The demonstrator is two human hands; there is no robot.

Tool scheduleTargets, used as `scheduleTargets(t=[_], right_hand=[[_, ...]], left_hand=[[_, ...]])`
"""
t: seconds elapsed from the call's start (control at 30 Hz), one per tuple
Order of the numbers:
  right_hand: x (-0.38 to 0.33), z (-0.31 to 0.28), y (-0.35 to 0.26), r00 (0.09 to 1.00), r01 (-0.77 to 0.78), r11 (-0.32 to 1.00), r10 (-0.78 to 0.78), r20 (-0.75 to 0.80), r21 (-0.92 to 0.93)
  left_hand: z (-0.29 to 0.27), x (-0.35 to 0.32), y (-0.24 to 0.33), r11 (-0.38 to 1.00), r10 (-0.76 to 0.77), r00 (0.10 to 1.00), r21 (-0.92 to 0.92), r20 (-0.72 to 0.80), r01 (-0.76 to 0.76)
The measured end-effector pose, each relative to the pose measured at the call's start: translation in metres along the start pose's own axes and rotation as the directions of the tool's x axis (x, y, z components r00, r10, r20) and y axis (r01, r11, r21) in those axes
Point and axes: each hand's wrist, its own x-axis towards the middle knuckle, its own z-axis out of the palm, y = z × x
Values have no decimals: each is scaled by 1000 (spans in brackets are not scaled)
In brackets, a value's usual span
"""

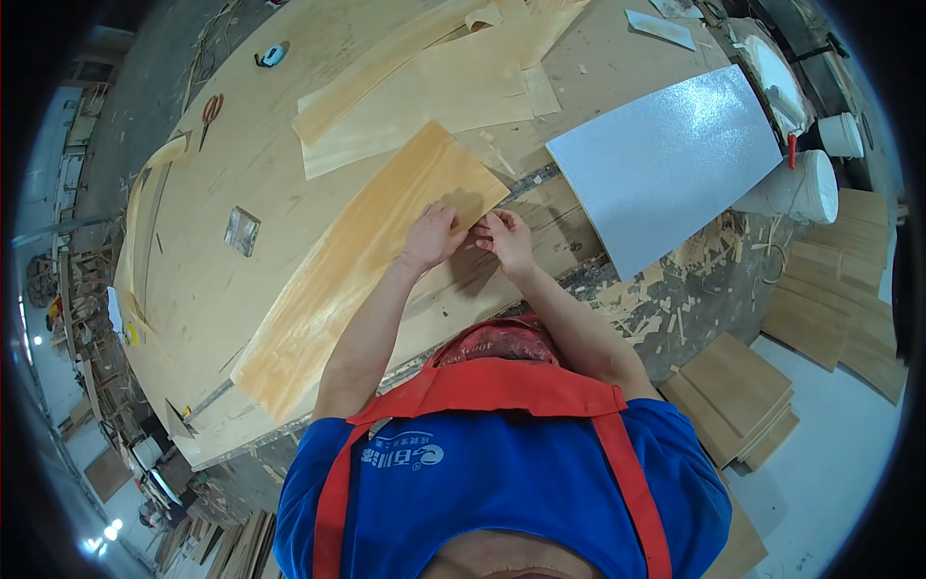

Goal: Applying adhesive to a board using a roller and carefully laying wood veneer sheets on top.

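Observation:
A long sheet of wood veneer with streaky yellow-brown grain lies slantwise across the table in front of me. Near its far right corner, both hands meet at the long edge closest to me. My left hand rests over the veneer, its fingers curled down at that edge. Just beside it, my right hand has thumb and fingertips pinched together at the edge, partly below the sheet's corner. The fingertips of both hands nearly touch, and whatever small piece may be between them is hidden.
A pale, glossy board lies to the right. Further veneer sheets overlap at the back. Scissors, a tape measure and a metal plate sit on the table. White buckets and stacked panels stand right.

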Motion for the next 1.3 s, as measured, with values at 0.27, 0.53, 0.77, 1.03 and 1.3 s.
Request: scheduleTargets(t=[0.27, 0.53, 0.77, 1.03, 1.3], right_hand=[[2, 2, -1, 998, 42, 999, -42, -45, -9], [2, 15, -17, 988, 151, 988, -150, -28, 34], [21, 5, -61, 935, 263, 817, -347, -72, -513], [92, 62, -119, 719, 648, 170, -459, 522, -743], [169, 127, -122, 663, 647, -300, -233, 711, -701]], left_hand=[[2, -1, 10, 999, 19, 997, 45, -76, -16], [-2, 6, 11, 998, 61, 995, 24, -81, -59], [-13, 8, 10, 999, 11, 997, -51, -78, -15], [-15, 4, -21, 972, -144, 974, -208, -173, 107], [-17, -39, -28, 878, -337, 903, -435, -266, 200]])
